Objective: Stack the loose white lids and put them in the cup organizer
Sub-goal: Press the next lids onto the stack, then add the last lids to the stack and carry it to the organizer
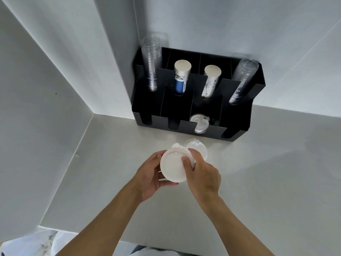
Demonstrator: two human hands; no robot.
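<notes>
Low in the middle of the frame, the left hand (149, 174) and the right hand (202, 174) together clasp a stack of white lids (171, 166), fingers curled around its rim from either side, above the grey counter (267, 182). Just beyond the stack, another white lid (198, 147) shows, partly hidden by the right fingers. Farther up, the black cup organizer (238, 122) stands against the wall; one front compartment holds a lid (200, 123), while clear cups (151, 61) and paper cups (181, 76) fill the rear slots.
</notes>
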